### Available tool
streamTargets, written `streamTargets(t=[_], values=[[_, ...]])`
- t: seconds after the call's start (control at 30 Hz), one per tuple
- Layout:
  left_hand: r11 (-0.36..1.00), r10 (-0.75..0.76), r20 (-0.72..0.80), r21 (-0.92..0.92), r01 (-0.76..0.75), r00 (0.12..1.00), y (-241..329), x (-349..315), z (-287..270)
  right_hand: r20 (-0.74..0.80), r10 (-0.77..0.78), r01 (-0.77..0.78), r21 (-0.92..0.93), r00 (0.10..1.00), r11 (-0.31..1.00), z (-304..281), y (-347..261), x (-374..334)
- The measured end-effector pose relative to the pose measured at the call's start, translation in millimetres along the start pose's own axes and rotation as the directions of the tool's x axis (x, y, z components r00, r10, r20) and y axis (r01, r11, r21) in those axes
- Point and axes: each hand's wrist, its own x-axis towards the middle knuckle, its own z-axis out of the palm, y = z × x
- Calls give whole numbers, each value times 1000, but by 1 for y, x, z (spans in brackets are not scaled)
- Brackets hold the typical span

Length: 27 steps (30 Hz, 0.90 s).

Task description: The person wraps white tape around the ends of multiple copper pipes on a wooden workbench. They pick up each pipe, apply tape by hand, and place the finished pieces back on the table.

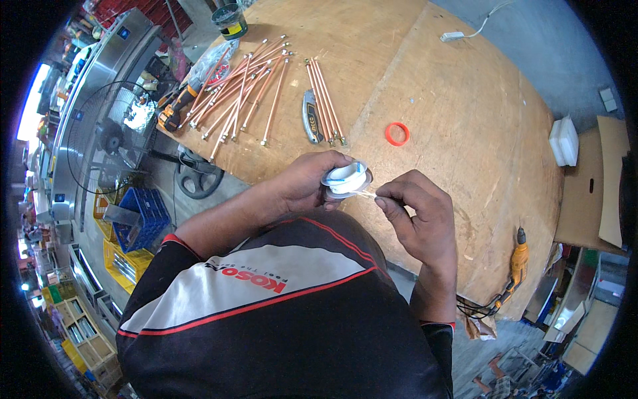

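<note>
My left hand (310, 181) is closed around a white spool of thread seal tape (348, 178), held over the near edge of the wooden table. Just to its right, my right hand (419, 207) pinches a thin pale strip (366, 193) that runs out from the spool. Beyond the hands, a small bundle of copper tubes (323, 100) with metal end fittings lies beside a grey utility knife (311, 117). A red plastic ring (397, 134) rests flat on the wood, right of the tubes.
A loose pile of copper tubes (247, 85) spreads over the table's (458, 113) far left, beside an orange-black power tool (174, 110) and a dark tub (229, 21). An orange corded drill (518, 267) lies near the right edge. Left stand a fan (111, 135) and a blue crate (141, 216).
</note>
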Motion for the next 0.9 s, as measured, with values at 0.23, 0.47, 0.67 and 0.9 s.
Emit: streamTargets(t=[0.23, 0.47, 0.67, 0.9], values=[[1000, -17, 63, -16, 18, 998, 1, 2, -3, -42, 49, -51, -30, 998, 998, -5, 2, 1], [996, 45, 9, -83, -44, 999, -5, 6, -6, -41, 70, -71, -25, 997, 997, -7, -1, 1], [944, 277, 197, -239, -228, 941, -6, 18, -23, -51, 50, -49, 26, 997, 998, 20, -5, 0], [940, 317, 120, -174, -294, 941, -7, 14, -17, -77, 175, -171, 58, 981, 984, 36, -6, -1]])
